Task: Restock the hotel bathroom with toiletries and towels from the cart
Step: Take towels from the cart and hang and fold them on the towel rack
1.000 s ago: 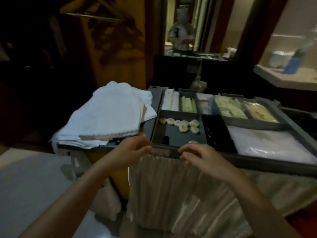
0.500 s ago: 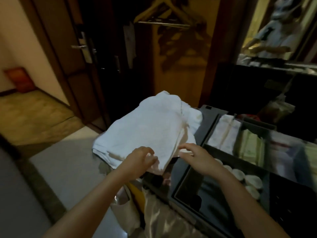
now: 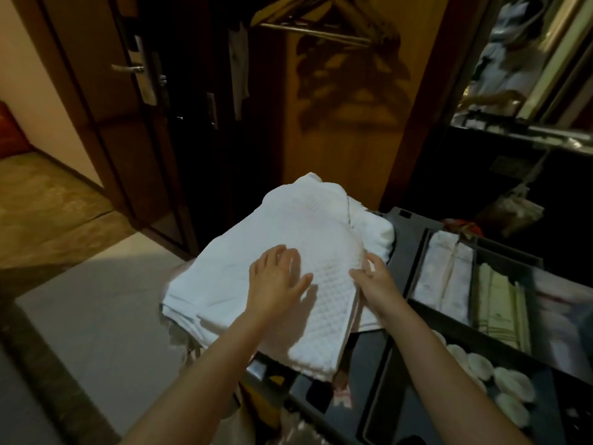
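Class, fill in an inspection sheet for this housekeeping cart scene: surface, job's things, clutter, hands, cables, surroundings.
Surface: dark grey cart tray, divided into compartments.
Job's things: folded white towels stacked at the tray's left end; white packets, pale green packets and round white pieces in separate compartments.
Clutter: a tied bag beyond the tray, contents unclear.
Hands: left hand lies flat on the top towel; right hand grips the stack's right edge.
Cables: nothing seen.
Surroundings: wooden door with lever handle, hangers on a rail, mirror at right.
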